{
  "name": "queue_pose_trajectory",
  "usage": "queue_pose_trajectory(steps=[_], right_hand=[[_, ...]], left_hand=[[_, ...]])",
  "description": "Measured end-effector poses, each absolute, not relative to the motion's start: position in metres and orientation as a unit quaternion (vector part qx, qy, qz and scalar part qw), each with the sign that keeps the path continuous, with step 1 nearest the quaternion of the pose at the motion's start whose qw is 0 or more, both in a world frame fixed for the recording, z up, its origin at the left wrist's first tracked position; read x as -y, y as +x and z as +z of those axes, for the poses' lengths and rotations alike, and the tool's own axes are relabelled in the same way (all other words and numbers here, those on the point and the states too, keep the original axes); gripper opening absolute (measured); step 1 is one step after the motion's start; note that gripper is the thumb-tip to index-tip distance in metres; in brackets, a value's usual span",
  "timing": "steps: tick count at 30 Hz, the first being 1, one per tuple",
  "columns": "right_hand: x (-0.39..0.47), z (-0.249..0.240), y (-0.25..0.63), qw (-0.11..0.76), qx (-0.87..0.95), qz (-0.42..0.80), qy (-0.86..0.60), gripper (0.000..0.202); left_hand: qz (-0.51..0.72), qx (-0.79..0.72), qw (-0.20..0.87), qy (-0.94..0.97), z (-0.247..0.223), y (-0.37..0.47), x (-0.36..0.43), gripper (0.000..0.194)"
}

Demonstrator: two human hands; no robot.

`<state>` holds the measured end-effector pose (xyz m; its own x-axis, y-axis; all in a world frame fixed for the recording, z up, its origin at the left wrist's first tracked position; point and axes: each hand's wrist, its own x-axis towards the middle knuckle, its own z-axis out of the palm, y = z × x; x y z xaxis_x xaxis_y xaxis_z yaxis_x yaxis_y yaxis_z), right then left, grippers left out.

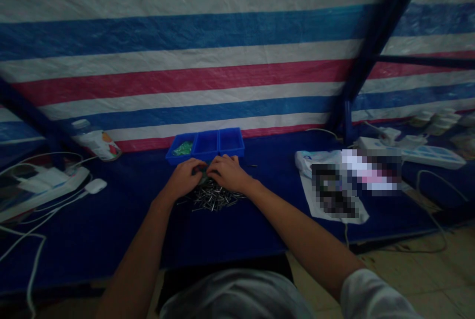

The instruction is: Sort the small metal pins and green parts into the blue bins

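Note:
A heap of thin silvery metal pieces (215,197) lies on the blue table, just in front of a blue tray (206,144) with three compartments. Green pieces (183,148) sit in the tray's left compartment. At the back left of the heap is my left hand (186,175), its fingers curled inward. My right hand (227,171) is close beside it, over the back of the heap, fingers bent down. Something dark green (203,176) shows between the two hands, too small to name. What the fingertips hold, if anything, is hidden.
On the blue table (222,240), a power strip, white cables and a charger (95,186) lie left, near a tilted plastic bottle (98,142). To the right are a white packet (317,158), blurred items and another power strip (430,153). A striped sheet (185,76) hangs behind.

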<state>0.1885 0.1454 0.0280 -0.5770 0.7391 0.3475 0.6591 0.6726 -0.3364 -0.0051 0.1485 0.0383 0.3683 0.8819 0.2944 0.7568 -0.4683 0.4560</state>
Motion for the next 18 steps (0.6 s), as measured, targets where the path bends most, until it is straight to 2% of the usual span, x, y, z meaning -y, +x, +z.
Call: queue_pose_trajectory(steps=[4, 12, 18], right_hand=[[-0.1450, 0.0283, 0.1883, 0.241, 0.879, 0.090, -0.401, 0.019], [-0.1439, 0.0273, 0.1880, 0.200, 0.888, 0.088, -0.405, 0.028], [-0.1442, 0.0284, 0.1877, 0.196, 0.888, 0.094, -0.406, 0.027]], left_hand=[[0.292, -0.502, 0.119, 0.805, 0.0372, -0.0059, -0.1495, 0.031], [0.280, -0.515, 0.118, 0.801, 0.0374, -0.0059, -0.1490, 0.030], [0.282, -0.526, 0.131, 0.792, 0.0378, -0.0052, -0.1489, 0.032]])
